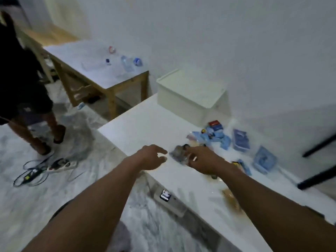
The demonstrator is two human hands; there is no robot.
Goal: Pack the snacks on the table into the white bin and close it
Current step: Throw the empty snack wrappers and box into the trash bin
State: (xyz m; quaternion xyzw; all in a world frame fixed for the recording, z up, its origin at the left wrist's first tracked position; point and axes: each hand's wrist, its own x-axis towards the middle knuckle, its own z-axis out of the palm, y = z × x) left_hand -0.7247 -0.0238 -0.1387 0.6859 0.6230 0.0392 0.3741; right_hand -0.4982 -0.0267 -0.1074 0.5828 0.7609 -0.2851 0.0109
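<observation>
Trouble lies with the white bin [189,91]: its lid looks shut, so the snacks [238,140], scattered just this side of the bin, cannot go in yet. Left grip [152,157] hangs released, nearer than the bin; right grip [205,160] meets a grey packet [179,154] (blur hides whether it clasps it), which may slip. Black bars [320,145] stand right of the bin, a person [21,79] far left.

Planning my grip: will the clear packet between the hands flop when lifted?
Probably floppy: the clear packet looks like crumpled film with no stiff edges. Likely light, since it looks thin and small beside the hands. Its glossy wrap might slip against the right hand.
</observation>
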